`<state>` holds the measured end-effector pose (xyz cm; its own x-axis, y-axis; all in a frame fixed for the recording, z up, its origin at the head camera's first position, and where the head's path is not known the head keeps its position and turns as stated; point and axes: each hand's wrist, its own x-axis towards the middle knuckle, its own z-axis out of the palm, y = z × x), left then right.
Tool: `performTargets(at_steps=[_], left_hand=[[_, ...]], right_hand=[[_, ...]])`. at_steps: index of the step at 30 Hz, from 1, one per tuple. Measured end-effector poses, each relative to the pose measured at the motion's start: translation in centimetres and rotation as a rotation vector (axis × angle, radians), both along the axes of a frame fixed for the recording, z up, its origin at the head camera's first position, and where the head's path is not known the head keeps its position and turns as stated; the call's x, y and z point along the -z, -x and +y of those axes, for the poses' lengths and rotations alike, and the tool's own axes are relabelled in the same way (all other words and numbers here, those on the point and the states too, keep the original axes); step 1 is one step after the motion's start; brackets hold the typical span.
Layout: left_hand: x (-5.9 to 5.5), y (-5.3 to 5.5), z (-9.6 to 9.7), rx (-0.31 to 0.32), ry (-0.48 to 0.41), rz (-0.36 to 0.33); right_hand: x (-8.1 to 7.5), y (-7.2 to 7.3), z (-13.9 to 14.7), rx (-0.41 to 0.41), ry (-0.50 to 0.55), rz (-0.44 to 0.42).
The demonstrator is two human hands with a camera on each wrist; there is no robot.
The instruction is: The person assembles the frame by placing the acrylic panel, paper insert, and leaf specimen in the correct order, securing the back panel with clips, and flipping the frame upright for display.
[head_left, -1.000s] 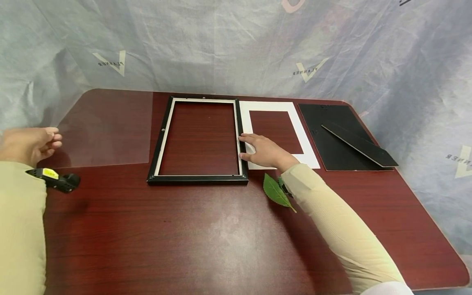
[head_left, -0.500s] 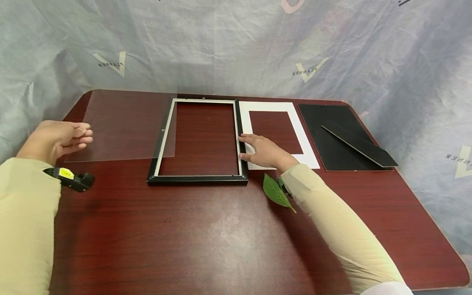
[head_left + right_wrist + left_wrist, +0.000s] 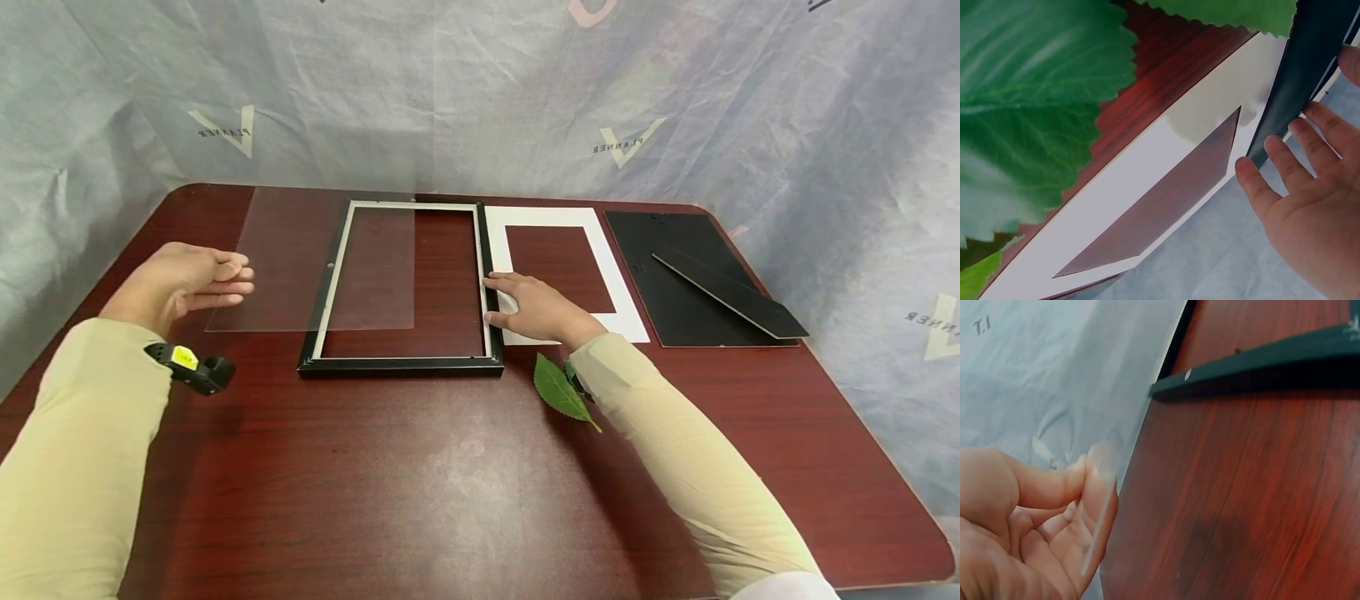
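Observation:
My left hand pinches the left edge of a clear plastic sheet between thumb and fingers. The sheet is held above the table, its right part over the black picture frame. In the left wrist view the sheet's thin edge shows at the fingers. My right hand rests with spread, fairly straight fingers on the frame's right side. Below that hand lies the white mat board, with a rectangular opening. In the right wrist view the right hand touches the frame's dark edge.
A black backing board with a slanted stand leg lies at the right. Green leaves show beside the right wrist. The dark red table meets a grey cloth backdrop behind.
My left hand has moved right, carrying the clear plastic sheet from the left of the picture frame to partly over it. The right hand has stayed on the frame's right side.

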<state>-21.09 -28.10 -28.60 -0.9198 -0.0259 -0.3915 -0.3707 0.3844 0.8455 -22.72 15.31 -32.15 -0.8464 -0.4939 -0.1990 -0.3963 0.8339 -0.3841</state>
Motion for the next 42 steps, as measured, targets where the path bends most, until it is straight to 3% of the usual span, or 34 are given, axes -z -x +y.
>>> performTargets(at_steps=[12,27,42], left_hand=[[0.7,0.8,3.4,0.07,0.005,-0.043],[1.5,1.0,7.6,0.074,0.017,-0.047],[1.7,1.1,9.1,0.03,0.017,-0.038]], right_hand=[[-0.1,-0.2,-0.1,0.008,0.003,-0.01],[0.0,-0.3,0.0,0.009,-0.013,-0.008],[-0.1,-0.2,0.0,0.01,-0.009,-0.027]])
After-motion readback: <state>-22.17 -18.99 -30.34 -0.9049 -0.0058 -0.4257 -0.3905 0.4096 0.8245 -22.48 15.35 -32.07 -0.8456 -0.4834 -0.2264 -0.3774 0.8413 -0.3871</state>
